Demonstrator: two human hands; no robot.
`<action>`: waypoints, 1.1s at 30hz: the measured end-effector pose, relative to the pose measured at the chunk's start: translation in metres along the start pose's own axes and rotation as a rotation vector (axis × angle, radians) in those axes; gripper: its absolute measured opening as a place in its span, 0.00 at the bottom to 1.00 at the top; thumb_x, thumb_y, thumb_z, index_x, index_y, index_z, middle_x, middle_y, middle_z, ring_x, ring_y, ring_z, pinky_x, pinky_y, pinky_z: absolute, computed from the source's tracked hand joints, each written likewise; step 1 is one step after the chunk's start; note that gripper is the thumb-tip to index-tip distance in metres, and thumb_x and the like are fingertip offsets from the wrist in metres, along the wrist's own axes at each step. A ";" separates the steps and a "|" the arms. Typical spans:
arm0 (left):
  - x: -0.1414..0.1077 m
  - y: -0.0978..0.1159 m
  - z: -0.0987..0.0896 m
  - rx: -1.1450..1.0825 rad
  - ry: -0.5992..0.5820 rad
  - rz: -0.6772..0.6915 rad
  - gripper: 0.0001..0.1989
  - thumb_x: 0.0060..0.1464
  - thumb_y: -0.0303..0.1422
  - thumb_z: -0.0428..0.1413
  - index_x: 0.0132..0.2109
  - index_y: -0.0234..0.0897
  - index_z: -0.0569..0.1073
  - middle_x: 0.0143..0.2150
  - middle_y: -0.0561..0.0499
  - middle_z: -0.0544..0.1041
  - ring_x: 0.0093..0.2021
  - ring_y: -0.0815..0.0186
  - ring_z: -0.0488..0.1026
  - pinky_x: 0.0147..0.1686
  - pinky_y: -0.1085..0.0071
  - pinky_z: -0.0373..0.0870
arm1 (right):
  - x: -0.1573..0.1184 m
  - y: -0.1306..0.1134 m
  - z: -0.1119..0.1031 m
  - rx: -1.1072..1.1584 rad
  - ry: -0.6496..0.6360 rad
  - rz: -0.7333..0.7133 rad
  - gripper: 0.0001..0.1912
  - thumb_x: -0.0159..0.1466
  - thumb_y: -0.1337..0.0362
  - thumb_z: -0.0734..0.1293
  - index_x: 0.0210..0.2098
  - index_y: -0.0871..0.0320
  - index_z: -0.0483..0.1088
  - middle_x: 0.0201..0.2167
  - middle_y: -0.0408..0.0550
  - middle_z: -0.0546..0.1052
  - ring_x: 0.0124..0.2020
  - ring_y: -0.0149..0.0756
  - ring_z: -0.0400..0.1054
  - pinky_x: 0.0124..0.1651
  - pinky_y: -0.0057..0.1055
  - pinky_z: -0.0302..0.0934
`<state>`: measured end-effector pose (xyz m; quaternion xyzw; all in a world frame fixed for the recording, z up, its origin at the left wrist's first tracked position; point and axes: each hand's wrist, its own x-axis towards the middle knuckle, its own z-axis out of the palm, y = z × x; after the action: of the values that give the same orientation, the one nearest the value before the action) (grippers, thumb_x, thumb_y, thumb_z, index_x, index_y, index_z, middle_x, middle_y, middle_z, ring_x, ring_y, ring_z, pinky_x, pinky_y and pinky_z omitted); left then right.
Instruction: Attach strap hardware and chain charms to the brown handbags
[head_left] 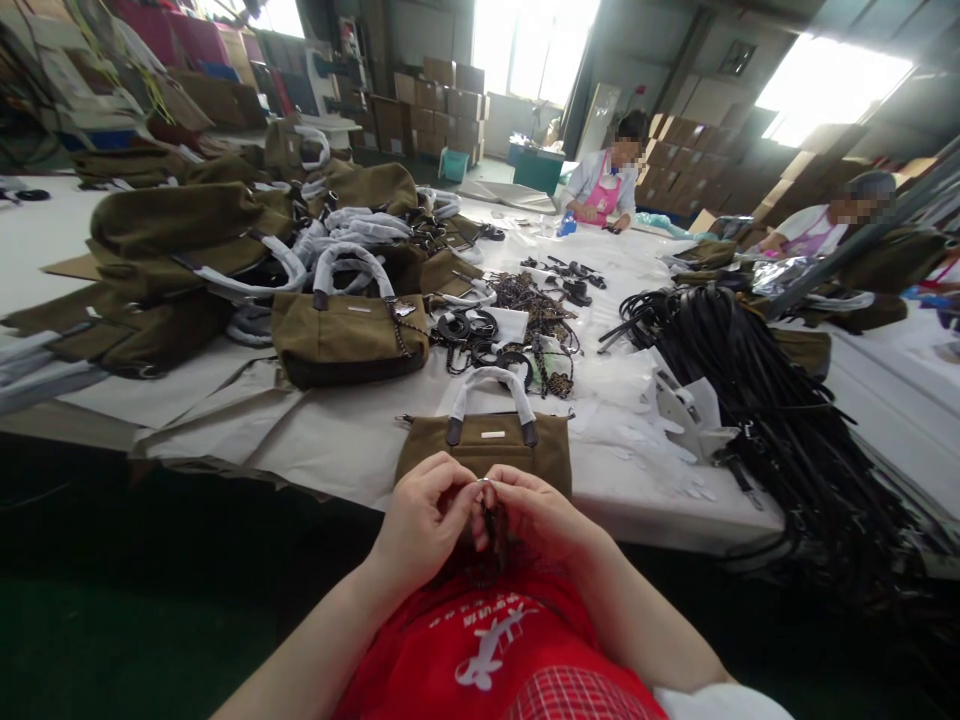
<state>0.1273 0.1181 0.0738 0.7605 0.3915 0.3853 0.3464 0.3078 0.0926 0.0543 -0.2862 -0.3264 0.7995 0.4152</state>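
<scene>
My left hand (429, 512) and my right hand (536, 510) meet at the table's front edge, both with fingers pinched on a small dark charm (493, 530) that hangs between them. A bit of shiny metal shows at the fingertips. Just beyond my hands lies an olive handbag (551, 455) with wrapped white handles and a small pale plate on its front. Behind it on the table is a tangle of dark chains and straps (525, 300). Another olive handbag (337, 335), with a charm on its handle, stands to the left.
Olive bags (180, 235) are heaped at the left of the white table (330, 440). A pile of black straps (750, 390) hangs over the edge at right. Two people in pink aprons (602, 190) work farther back, with stacked cartons (450, 105) behind.
</scene>
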 end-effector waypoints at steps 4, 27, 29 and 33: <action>0.004 0.004 0.003 0.126 -0.042 0.103 0.11 0.63 0.33 0.52 0.33 0.38 0.75 0.32 0.50 0.73 0.35 0.65 0.71 0.36 0.69 0.66 | -0.007 -0.003 -0.006 0.001 0.000 0.025 0.15 0.64 0.54 0.69 0.32 0.60 0.67 0.21 0.44 0.75 0.19 0.30 0.69 0.23 0.24 0.60; 0.171 -0.062 0.110 0.033 -0.217 -0.228 0.12 0.52 0.41 0.60 0.36 0.36 0.75 0.31 0.52 0.79 0.30 0.65 0.74 0.30 0.72 0.67 | 0.015 -0.004 -0.086 0.371 0.455 -0.035 0.08 0.60 0.64 0.64 0.26 0.59 0.63 0.18 0.40 0.67 0.17 0.23 0.56 0.22 0.19 0.54; 0.168 -0.056 0.101 0.101 -0.214 -0.192 0.12 0.48 0.41 0.63 0.32 0.38 0.75 0.28 0.51 0.78 0.30 0.63 0.74 0.31 0.71 0.66 | 0.020 -0.004 -0.087 0.388 0.476 -0.022 0.09 0.61 0.64 0.63 0.26 0.59 0.63 0.18 0.41 0.67 0.17 0.24 0.57 0.21 0.19 0.54; 0.147 -0.040 0.094 0.274 -0.116 -0.193 0.13 0.49 0.43 0.62 0.30 0.38 0.73 0.27 0.47 0.76 0.31 0.57 0.74 0.31 0.66 0.63 | 0.036 -0.004 -0.083 0.391 0.540 -0.036 0.10 0.63 0.65 0.63 0.25 0.59 0.63 0.18 0.42 0.68 0.16 0.24 0.58 0.19 0.19 0.54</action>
<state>0.2527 0.2417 0.0430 0.7805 0.4907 0.2487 0.2970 0.3529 0.1485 -0.0007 -0.3969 -0.0500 0.7347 0.5478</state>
